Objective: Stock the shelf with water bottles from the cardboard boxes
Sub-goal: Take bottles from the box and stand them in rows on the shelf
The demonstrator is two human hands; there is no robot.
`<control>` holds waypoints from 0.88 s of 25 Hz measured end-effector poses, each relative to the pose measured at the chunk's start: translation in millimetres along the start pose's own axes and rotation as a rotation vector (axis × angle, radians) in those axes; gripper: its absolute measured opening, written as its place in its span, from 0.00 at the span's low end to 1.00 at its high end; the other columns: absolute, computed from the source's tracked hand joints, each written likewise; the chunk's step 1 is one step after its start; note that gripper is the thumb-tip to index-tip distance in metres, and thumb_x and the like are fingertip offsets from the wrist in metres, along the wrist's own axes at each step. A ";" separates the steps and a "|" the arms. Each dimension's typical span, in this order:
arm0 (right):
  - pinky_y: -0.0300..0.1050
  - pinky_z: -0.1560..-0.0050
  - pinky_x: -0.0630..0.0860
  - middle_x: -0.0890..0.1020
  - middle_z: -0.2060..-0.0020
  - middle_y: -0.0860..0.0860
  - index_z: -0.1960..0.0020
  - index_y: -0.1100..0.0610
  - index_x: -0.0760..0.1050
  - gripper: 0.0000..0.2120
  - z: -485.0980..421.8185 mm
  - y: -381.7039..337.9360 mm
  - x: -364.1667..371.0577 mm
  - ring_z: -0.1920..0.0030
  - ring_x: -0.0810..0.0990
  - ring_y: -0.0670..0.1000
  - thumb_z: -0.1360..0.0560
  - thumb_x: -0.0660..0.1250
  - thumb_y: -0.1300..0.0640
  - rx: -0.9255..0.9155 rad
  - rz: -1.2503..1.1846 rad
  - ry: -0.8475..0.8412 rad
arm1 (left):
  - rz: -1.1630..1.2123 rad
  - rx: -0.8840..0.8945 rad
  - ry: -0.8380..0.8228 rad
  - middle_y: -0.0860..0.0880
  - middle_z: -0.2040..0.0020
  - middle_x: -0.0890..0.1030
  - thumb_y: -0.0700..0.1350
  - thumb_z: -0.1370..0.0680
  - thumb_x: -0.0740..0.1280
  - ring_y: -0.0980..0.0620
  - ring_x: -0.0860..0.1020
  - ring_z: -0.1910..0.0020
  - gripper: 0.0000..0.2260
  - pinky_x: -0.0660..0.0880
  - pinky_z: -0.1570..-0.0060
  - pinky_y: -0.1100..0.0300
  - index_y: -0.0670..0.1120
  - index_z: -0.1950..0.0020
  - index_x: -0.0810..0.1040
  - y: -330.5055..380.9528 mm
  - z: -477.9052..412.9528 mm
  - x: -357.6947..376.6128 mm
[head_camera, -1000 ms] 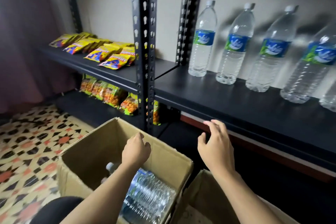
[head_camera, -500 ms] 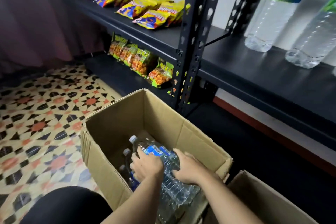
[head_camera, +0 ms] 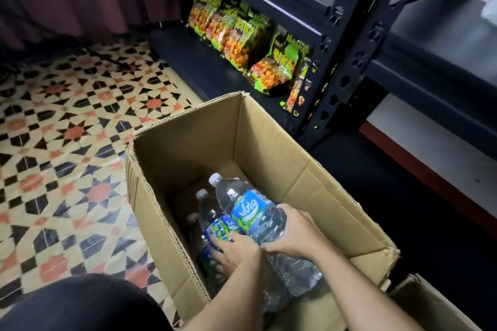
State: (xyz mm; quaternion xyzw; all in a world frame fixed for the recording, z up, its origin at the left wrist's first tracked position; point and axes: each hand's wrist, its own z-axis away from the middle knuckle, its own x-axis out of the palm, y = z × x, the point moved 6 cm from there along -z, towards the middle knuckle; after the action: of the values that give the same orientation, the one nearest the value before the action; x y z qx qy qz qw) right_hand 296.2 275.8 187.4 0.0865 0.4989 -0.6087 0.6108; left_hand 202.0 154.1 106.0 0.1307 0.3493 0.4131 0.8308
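Observation:
An open cardboard box (head_camera: 271, 142) stands on the floor in front of the black shelf (head_camera: 435, 43). Inside it lie several clear water bottles with blue labels. The top water bottle (head_camera: 255, 212) is tilted, white cap pointing away from me. My left hand (head_camera: 236, 252) grips its underside near the label. My right hand (head_camera: 298, 234) wraps over its body from the right. Two more bottles (head_camera: 207, 212) lie lower in the box, partly hidden.
A second cardboard box (head_camera: 430, 303) shows at the bottom right corner. Green snack bags (head_camera: 242, 37) stand on the low left shelf behind a black upright post (head_camera: 347, 43). Patterned floor tiles (head_camera: 67, 142) spread to the left. Dark curtain at far left.
Both hands went down into the box and closed on the top bottle. My view tilted further down, so the shelf's standing bottles left the frame. The bottle has risen slightly.

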 end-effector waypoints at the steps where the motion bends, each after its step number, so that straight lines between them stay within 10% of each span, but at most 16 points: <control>1: 0.35 0.50 0.73 0.82 0.48 0.43 0.39 0.48 0.74 0.37 2.4 1.7 -4.3 0.46 0.80 0.45 0.47 0.80 0.44 -0.008 0.014 0.006 | -0.008 -0.006 -0.033 0.41 0.21 0.54 0.51 0.17 0.57 0.39 0.57 0.24 0.28 0.48 0.26 0.51 0.49 0.19 0.52 -1.8 1.2 3.4; 7: 0.43 0.40 0.72 0.77 0.41 0.48 0.29 0.42 0.60 0.48 8.5 13.8 -5.7 0.37 0.74 0.51 0.45 0.76 0.39 0.070 -0.052 0.029 | -0.168 -0.068 -0.060 0.39 0.22 0.49 0.59 0.26 0.71 0.39 0.54 0.25 0.44 0.50 0.25 0.45 0.55 0.19 0.45 -13.6 -1.9 10.2; 15: 0.56 0.34 0.66 0.65 0.28 0.55 0.20 0.51 0.43 0.54 8.0 0.3 0.4 0.28 0.64 0.58 0.35 0.67 0.32 0.065 0.306 0.030 | -0.134 -0.014 0.016 0.35 0.27 0.63 0.45 0.20 0.64 0.36 0.64 0.29 0.31 0.58 0.28 0.48 0.43 0.20 0.53 -9.6 -17.2 4.3; 22: 0.51 0.40 0.70 0.74 0.36 0.54 0.34 0.55 0.62 0.45 -1.0 -2.5 -4.1 0.34 0.74 0.56 0.40 0.76 0.34 0.130 0.416 0.078 | 0.087 -0.133 -0.038 0.37 0.23 0.53 0.49 0.27 0.72 0.38 0.55 0.24 0.44 0.52 0.25 0.47 0.45 0.20 0.48 -5.3 -14.3 8.5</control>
State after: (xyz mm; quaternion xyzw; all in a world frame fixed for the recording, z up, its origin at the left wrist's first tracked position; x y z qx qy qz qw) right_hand 294.6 278.6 191.1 0.2501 0.4532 -0.4968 0.6966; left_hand 198.8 156.4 89.0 0.0981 0.2994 0.4686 0.8254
